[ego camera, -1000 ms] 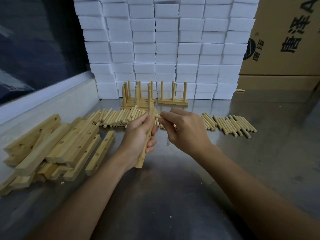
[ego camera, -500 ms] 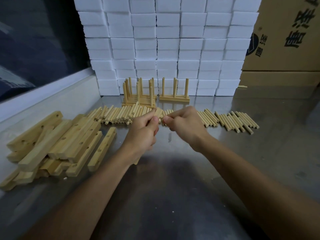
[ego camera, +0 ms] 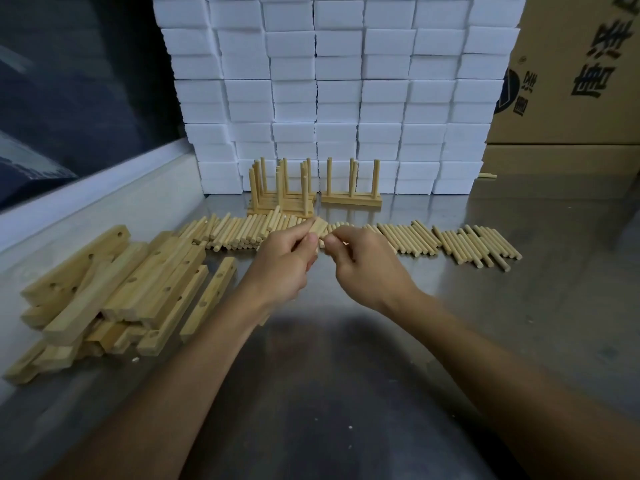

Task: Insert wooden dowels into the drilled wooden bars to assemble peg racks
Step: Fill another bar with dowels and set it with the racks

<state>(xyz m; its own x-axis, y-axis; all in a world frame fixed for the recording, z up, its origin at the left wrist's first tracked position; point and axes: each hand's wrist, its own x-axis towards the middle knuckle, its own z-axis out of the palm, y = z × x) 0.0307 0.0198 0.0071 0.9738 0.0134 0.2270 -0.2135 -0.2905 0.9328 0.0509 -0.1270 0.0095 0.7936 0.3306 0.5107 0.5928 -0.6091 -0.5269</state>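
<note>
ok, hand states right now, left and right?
Left hand: gripping a drilled bar, its top end showing above the fingers.
Right hand: fingers pinched at the bar's end, probably on a dowel; the dowel itself is hidden.

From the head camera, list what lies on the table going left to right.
Pile of drilled wooden bars → left hand gripping a bar → right hand pinching a dowel → loose dowels → cardboard box.
</note>
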